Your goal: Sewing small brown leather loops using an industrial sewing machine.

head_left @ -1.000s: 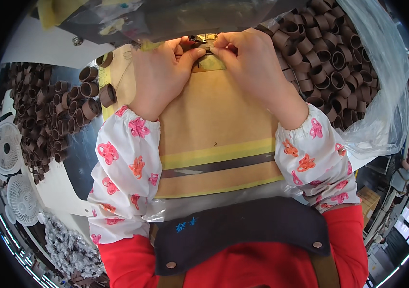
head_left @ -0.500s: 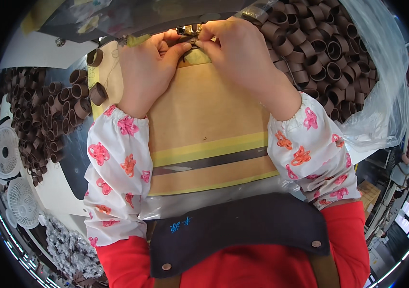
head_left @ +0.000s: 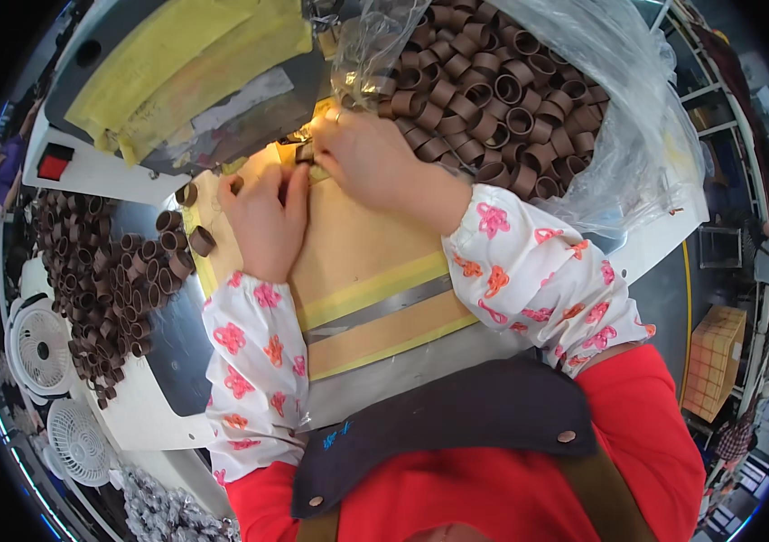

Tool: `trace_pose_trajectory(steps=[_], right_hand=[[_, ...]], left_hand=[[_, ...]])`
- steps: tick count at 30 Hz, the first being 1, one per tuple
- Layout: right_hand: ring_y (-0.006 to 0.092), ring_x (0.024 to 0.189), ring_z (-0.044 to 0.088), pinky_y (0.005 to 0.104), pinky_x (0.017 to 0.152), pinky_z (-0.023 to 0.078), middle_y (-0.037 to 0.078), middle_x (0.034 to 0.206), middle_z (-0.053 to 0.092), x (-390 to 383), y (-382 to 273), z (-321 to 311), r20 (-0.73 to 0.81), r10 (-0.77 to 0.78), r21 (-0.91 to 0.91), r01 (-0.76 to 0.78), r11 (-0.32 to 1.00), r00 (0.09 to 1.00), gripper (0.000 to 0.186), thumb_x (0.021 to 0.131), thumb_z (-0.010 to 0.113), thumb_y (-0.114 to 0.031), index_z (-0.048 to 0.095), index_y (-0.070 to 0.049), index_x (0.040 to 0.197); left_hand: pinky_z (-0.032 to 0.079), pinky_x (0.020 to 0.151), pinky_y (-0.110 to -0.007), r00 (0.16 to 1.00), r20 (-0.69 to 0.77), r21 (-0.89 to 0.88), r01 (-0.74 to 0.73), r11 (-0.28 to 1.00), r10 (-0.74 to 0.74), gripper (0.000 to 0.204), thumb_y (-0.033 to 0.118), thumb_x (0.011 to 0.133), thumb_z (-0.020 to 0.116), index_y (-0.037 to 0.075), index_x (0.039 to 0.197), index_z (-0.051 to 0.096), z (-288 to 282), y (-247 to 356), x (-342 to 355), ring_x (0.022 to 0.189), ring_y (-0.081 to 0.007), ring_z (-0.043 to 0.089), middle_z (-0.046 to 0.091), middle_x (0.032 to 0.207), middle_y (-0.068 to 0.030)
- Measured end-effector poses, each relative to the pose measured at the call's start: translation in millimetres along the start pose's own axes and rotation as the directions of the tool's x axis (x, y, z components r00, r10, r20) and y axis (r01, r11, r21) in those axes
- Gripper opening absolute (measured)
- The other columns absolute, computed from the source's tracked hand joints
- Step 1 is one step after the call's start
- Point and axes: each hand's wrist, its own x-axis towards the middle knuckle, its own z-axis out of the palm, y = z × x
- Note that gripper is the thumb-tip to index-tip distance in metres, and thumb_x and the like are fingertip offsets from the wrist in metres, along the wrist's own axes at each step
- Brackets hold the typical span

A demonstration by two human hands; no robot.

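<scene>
I judge this a positioning step: my right hand (head_left: 371, 158) seems pinched on the brown ring (head_left: 304, 154) at the far edge of the bench's tan cover (head_left: 371, 248), my left (head_left: 265, 221) half-curled, hold unclear, so steady alignment is called for.

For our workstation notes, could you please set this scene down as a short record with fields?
Left hand: fingertips beside a small dark brown piece; grip unclear
Right hand: fingers close to the same piece; grip unclear
Work surface: tan board crossed by a dark band
Machine: grey machine body with yellow tape, lit near the fingers
Left side: left pile of brown rings; white fans
Right side: right pile of brown rings; clear plastic beside it
Sleeves: white, flowered
</scene>
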Motion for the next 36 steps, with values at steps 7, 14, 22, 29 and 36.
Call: trace_pose_trajectory(steps=[7,14,22,29,36], right_hand=[[0.0272,0.071,0.058,0.0352,0.059,0.047,0.01,0.075,0.056,-26,-15,-71,-0.079,-0.104,-0.106,0.096,0.99,0.991,0.011,0.071,0.061,-0.01,0.055,-0.004,0.077],[0.0198,0.062,0.056,0.0278,0.059,0.045,0.008,0.072,0.059,-23,43,-145,-0.189,0.061,-0.217,-0.102,0.971,0.98,0.013,0.074,0.065,-0.005,0.06,-0.002,0.085],[0.0288,0.076,0.059,0.0388,0.065,0.048,0.009,0.081,0.058,-18,54,-137,-0.027,0.052,-0.457,-0.059,0.888,0.998,0.009,0.071,0.061,-0.008,0.058,-0.005,0.079],[0.0073,0.068,0.056,0.0207,0.061,0.046,0.003,0.081,0.06,-9,3,-106,-0.057,0.217,0.308,-0.189,0.932,0.975,0.006,0.077,0.059,0.003,0.054,0.002,0.08],[0.0063,0.054,0.053,0.0195,0.049,0.042,0.001,0.066,0.055,5,-3,-30,0.528,0.366,0.558,-0.638,0.53,0.766,0.007,0.077,0.055,0.0,0.053,0.001,0.083]], left_hand=[[0.031,0.088,-0.037,0.996,-0.066,0.196,0.078,0.978,-0.066,0.015,0.017,0.08,0.062,0.008,0.069,0.057,-66,-46,-52,0.053,-0.0201,0.05,0.053,0.055,-0.0027],[0.032,0.088,-0.033,0.988,-0.061,0.077,0.147,0.986,-0.143,0.01,0.012,0.079,0.061,0.007,0.086,0.064,-84,-27,-30,0.088,-0.0197,0.055,0.063,0.089,-0.0032],[0.038,0.086,-0.043,0.995,-0.055,-0.027,-0.087,0.996,0.085,0.029,0.005,0.079,0.053,-0.005,0.106,0.053,-6,11,-4,0.1,-0.0355,0.049,0.055,0.106,-0.0204],[0.044,0.069,-0.041,0.995,-0.024,-0.067,0.098,0.993,-0.1,0.021,0.012,0.082,0.056,-0.001,0.098,0.055,3,-7,7,0.082,-0.0351,0.056,0.059,0.085,-0.0183],[0.044,0.05,-0.031,0.964,0.181,-0.388,0.25,0.887,-0.193,0.02,0.01,0.078,0.061,0.006,0.098,0.059,-14,-5,4,0.052,-0.0214,0.055,0.056,0.062,-0.0072]])
